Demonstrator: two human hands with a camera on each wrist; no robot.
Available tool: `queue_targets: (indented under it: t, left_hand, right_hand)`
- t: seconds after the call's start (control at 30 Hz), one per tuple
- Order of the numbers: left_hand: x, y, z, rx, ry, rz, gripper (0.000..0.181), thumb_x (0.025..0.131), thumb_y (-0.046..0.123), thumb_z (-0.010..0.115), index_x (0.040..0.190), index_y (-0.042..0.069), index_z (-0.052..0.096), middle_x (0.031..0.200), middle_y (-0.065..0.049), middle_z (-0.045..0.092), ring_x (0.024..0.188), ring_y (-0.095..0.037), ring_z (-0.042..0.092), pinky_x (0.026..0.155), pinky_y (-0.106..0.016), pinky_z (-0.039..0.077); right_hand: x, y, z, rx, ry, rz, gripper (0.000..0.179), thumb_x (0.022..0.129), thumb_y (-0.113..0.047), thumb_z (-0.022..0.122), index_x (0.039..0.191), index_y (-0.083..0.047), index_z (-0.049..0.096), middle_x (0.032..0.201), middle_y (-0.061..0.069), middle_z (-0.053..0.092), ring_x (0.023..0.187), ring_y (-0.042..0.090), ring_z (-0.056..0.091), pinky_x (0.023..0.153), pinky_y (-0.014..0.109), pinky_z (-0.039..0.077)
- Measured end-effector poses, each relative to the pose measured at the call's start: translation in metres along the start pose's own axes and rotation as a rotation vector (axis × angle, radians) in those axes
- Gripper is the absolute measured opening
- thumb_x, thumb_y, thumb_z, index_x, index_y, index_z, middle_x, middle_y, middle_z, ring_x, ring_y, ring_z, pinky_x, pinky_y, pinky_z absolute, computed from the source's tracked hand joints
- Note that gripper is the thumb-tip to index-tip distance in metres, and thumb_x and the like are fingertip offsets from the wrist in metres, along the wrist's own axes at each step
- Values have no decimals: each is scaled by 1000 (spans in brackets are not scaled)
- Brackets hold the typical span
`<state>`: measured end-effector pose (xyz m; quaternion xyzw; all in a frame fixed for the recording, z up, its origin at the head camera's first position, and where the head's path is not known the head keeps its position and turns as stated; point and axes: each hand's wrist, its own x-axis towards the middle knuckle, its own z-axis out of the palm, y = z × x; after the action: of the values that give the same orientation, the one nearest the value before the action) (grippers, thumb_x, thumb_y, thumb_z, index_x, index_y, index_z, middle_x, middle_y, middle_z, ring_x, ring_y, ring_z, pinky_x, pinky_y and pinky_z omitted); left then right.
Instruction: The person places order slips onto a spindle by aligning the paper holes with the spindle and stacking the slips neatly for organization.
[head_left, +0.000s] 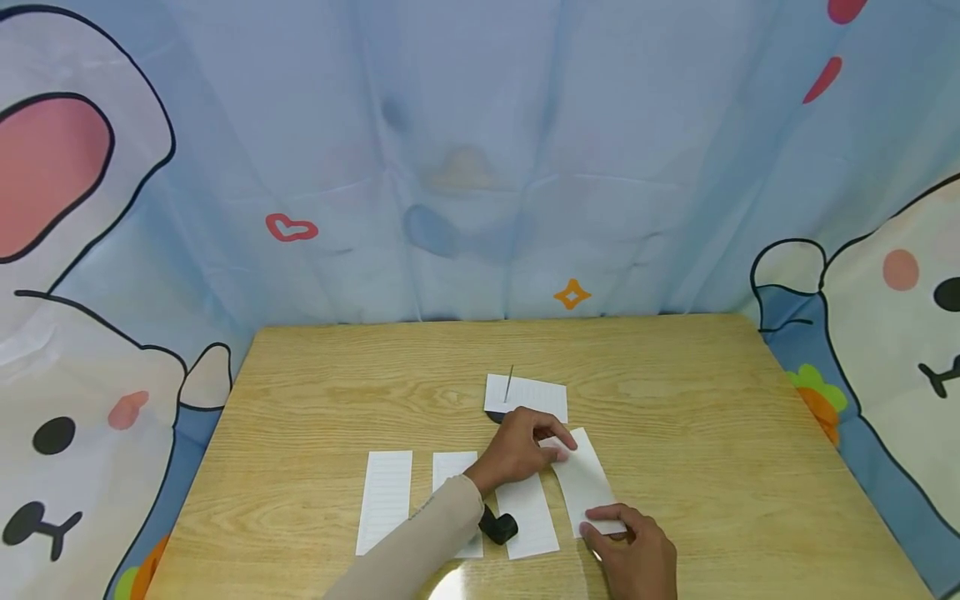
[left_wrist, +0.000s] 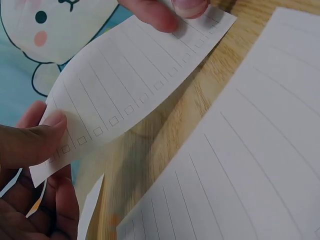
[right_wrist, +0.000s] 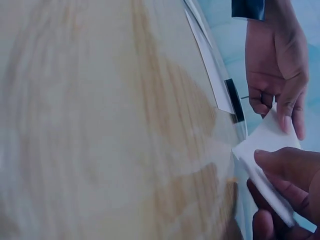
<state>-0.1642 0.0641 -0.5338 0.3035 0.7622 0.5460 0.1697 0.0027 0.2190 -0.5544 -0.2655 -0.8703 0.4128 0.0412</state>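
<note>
My left hand [head_left: 519, 446] pinches the far end of a white paper strip [head_left: 585, 482] between thumb and fingertips. At the near end, my right hand [head_left: 637, 552] grips the same strip, thumb on one face and fingers under the other. In the left wrist view the strip [left_wrist: 115, 75] bows between both hands, showing ruled lines and a row of small checkboxes. Its right wrist view has the paper [right_wrist: 272, 132] partly covered by fingers. Just left of it lies another lined strip [head_left: 531, 521] on the table.
Two more strips, one at far left [head_left: 384, 502] and one [head_left: 455, 467] partly under my left sleeve, lie on the wooden table [head_left: 712, 400]. Behind my left hand, another strip [head_left: 536, 396] lies beside a thin upright spike [head_left: 509, 383] with a black base [head_left: 495, 416].
</note>
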Motion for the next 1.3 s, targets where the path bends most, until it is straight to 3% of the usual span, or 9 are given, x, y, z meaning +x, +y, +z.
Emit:
queue_targets:
  t: [0.2, 0.4, 0.57, 0.73, 0.97, 1.3]
  left_hand:
    - [-4, 1, -3, -69, 17, -14, 13, 90, 2, 83, 97, 13, 84, 104, 2, 82, 106, 1, 71, 95, -19, 54]
    - [-9, 2, -8, 3, 40, -12, 10, 90, 10, 86, 94, 18, 83, 103, 5, 80, 86, 3, 63, 82, -18, 52]
    - [-14, 4, -12, 98, 62, -2, 7, 88, 17, 89, 90, 19, 83, 84, 9, 69, 71, 2, 52, 69, -17, 47]
    - [-19, 7, -15, 116, 73, -5, 9, 86, 19, 91, 86, 20, 82, 74, 11, 59, 65, 2, 50, 63, -16, 45]
    - [-25, 9, -18, 143, 68, 13, 12, 88, 24, 90, 85, 22, 79, 72, 13, 59, 60, 3, 49, 58, -16, 44]
    - [-28, 16, -27, 133, 97, 78, 10, 91, 24, 87, 87, 21, 78, 74, 9, 63, 60, 2, 52, 57, -17, 46]
  right_hand:
    - [0, -3, -1, 74, 9, 48, 11, 85, -16, 90, 95, -16, 85, 78, 3, 76, 64, 10, 67, 55, 25, 51]
    - [2, -5, -7, 146, 85, 30, 12, 83, -12, 91, 93, -13, 85, 63, 2, 68, 55, 10, 61, 51, 24, 49]
    - [6, -5, -15, 203, 131, 18, 13, 83, -10, 91, 95, -10, 84, 70, 2, 67, 58, 8, 60, 55, 21, 50]
    - [10, -5, -25, 248, 125, 8, 13, 87, -14, 90, 98, -10, 83, 81, 0, 70, 70, 9, 65, 64, 20, 55]
    - [21, -8, -40, 303, 132, -94, 13, 89, -10, 87, 100, -5, 82, 84, -7, 77, 73, 5, 71, 66, 17, 55]
    - [35, -22, -54, 243, 71, -101, 21, 94, -24, 84, 108, -8, 81, 78, 6, 79, 71, 16, 72, 68, 23, 52]
